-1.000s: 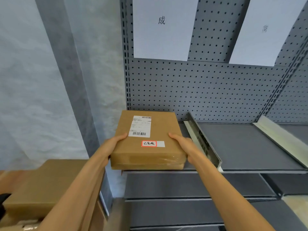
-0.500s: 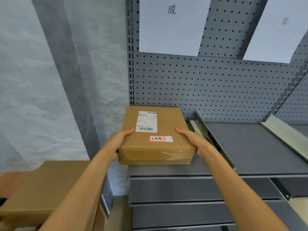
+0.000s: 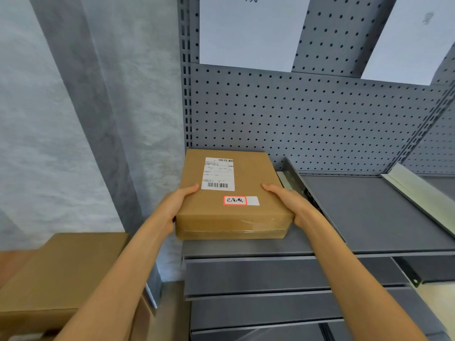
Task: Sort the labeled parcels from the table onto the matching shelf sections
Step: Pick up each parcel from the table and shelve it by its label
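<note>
Head view. Grey metal shelf [image 3: 369,217] w/ pegboard back [image 3: 320,124]; two white paper sheets [image 3: 248,33] hang on the pegboard, left one above the parcel. Blue-grey wall [image 3: 61,119] at left. Metal divider [image 3: 307,193] runs near-to-far just right of the parcel; second divider [image 3: 418,190] further right. Brown carton [image 3: 54,271] near left, below shelf level.

Parcel [image 3: 234,193]: flat brown box in the shelf's leftmost section, far edge near the pegboard; I can't tell whether it rests on the shelf. Shipping label [image 3: 218,174] and red-framed tag [image 3: 235,200] face up. I see left hand [image 3: 176,205] gripping its left side, right hand [image 3: 293,203] its right side; thumbs lie on top, fingers curl under, clamped on the box.
</note>
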